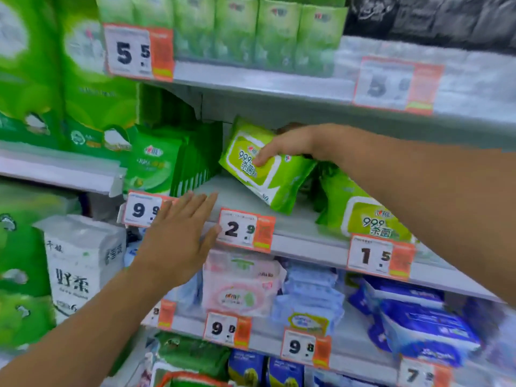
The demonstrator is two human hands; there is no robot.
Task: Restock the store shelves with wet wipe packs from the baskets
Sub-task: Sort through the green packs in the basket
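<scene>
My right hand point(287, 146) grips a lime-green wet wipe pack point(268, 174) from above, thumb on its front label. The pack is tilted over the middle shelf point(304, 241), its lower corner close to the shelf board. More lime-green packs point(371, 216) of the same kind stand to its right, behind the 1.5 price tag. My left hand point(181, 236) is flat with straight fingers in front of the shelf edge, between the 9.9 and 2.9 price tags, and holds nothing. No basket is in view.
Darker green packs point(159, 163) stand in a row left of the held pack. Green tissue packs point(240, 32) fill the shelf above. Pink wipes point(240, 289), pale blue wipes point(310, 294) and dark blue packs point(418, 325) sit on the shelf below. Large green rolls point(42, 79) tower at left.
</scene>
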